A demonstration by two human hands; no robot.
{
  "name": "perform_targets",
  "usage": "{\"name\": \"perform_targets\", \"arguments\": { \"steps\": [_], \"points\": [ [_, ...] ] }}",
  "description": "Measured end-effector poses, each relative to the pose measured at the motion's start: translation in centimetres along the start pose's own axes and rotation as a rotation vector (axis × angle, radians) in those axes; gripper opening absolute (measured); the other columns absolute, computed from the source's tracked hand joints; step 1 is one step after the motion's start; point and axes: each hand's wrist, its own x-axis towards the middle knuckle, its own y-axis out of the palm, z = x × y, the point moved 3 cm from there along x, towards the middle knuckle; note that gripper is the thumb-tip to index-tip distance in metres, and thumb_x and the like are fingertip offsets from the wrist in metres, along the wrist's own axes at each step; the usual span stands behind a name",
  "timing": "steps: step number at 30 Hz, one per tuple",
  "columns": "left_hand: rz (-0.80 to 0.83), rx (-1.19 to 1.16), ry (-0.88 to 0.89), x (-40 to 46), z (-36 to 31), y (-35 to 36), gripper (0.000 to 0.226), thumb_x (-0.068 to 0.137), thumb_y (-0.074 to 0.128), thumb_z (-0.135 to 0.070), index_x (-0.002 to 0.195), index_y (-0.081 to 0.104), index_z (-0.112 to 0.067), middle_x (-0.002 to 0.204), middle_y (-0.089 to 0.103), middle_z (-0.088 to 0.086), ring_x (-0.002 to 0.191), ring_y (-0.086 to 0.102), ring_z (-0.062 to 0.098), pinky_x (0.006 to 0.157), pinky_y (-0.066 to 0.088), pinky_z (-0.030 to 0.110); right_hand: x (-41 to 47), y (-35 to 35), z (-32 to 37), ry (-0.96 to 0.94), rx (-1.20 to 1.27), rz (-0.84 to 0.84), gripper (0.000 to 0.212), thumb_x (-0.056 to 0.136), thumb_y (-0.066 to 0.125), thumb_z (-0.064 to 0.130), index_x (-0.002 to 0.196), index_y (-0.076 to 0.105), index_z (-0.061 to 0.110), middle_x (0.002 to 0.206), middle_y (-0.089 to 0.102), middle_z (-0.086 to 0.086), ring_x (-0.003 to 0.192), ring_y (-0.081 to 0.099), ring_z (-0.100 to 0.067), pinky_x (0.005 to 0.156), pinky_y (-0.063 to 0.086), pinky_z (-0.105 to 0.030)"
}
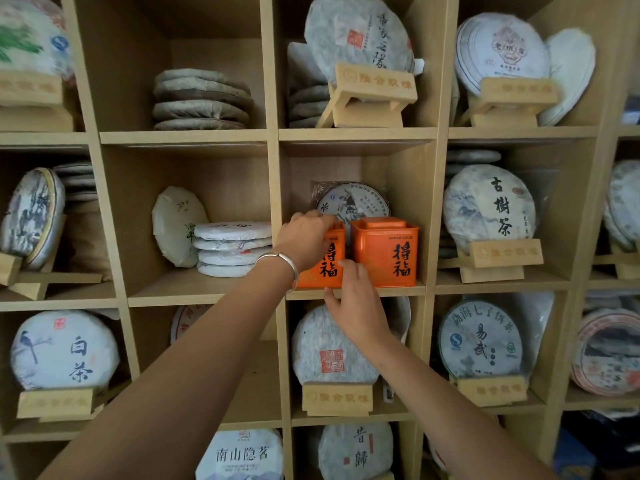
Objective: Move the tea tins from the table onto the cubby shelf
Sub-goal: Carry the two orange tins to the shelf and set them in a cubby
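Observation:
Two orange tea tins with black characters stand side by side in the middle cubby of the wooden shelf. My left hand grips the top left of the left tin, hiding much of it. My right hand touches the lower front of that same tin with its fingertips at the shelf edge. The right tin stands free, touched by neither hand. A wrapped tea cake leans behind both tins. The table is out of view.
Every surrounding cubby holds wrapped round tea cakes, some stacked flat, some upright on wooden stands. The cubby below holds a cake on a stand right under my right wrist. A silver bangle sits on my left wrist.

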Motion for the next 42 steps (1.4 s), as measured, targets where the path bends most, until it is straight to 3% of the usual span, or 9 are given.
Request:
{"name": "perform_targets", "arguments": {
  "steps": [8, 19, 24, 35, 42],
  "points": [
    [0.012, -0.001, 0.081, 0.4, 0.8, -0.4, 0.039, 0.093, 0.053, -0.025, 0.132, 0.054, -0.034, 0.130, 0.055, 0.003, 0.118, 0.048, 0.027, 0.102, 0.041, 0.040, -0.5, 0.1, -0.1, 0.011, 0.014, -0.021, 0.047, 0.091, 0.060, 0.019, 0.134, 0.043, 0.009, 0.127, 0.046, -0.008, 0.110, 0.053, -0.020, 0.088, 0.044, -0.024],
    [-0.007, -0.012, 0.114, 0.6, 1.1, -0.2, 0.038, 0.090, 0.057, -0.024, 0.127, 0.057, -0.032, 0.126, 0.059, 0.000, 0.117, 0.050, 0.021, 0.103, 0.037, 0.035, -0.7, -0.4, -0.5, 0.021, 0.034, -0.015, 0.044, 0.091, 0.058, 0.012, 0.133, 0.043, 0.010, 0.122, 0.050, -0.007, 0.102, 0.056, -0.018, 0.083, 0.048, -0.026],
    [0.019, -0.036, 0.092, 0.6, 1.4, -0.1, 0.039, 0.090, 0.056, -0.025, 0.128, 0.056, -0.035, 0.130, 0.057, -0.001, 0.121, 0.047, 0.023, 0.103, 0.041, 0.043, -0.7, -0.4, -0.6, 0.020, 0.031, -0.009, 0.043, 0.091, 0.058, 0.010, 0.132, 0.044, 0.011, 0.120, 0.051, -0.007, 0.100, 0.057, -0.018, 0.082, 0.050, -0.028],
    [0.012, -0.063, 0.097, 0.4, 1.4, -0.3, 0.038, 0.089, 0.056, -0.024, 0.126, 0.057, -0.033, 0.128, 0.058, -0.002, 0.121, 0.048, 0.023, 0.103, 0.041, 0.043, -0.6, -0.4, -0.6, 0.024, 0.041, 0.004, 0.042, 0.090, 0.058, 0.008, 0.130, 0.045, 0.009, 0.120, 0.050, -0.008, 0.098, 0.058, -0.020, 0.082, 0.052, -0.033],
    [0.015, -0.085, 0.091, 0.1, 1.2, -0.4, 0.038, 0.088, 0.057, -0.022, 0.125, 0.058, -0.030, 0.125, 0.058, -0.001, 0.118, 0.049, 0.021, 0.101, 0.044, 0.041, -0.7, -0.5, -0.7, 0.011, 0.030, 0.005, 0.044, 0.090, 0.059, 0.009, 0.131, 0.044, 0.010, 0.120, 0.050, -0.007, 0.099, 0.056, -0.018, 0.081, 0.050, -0.027]
  ]
}}
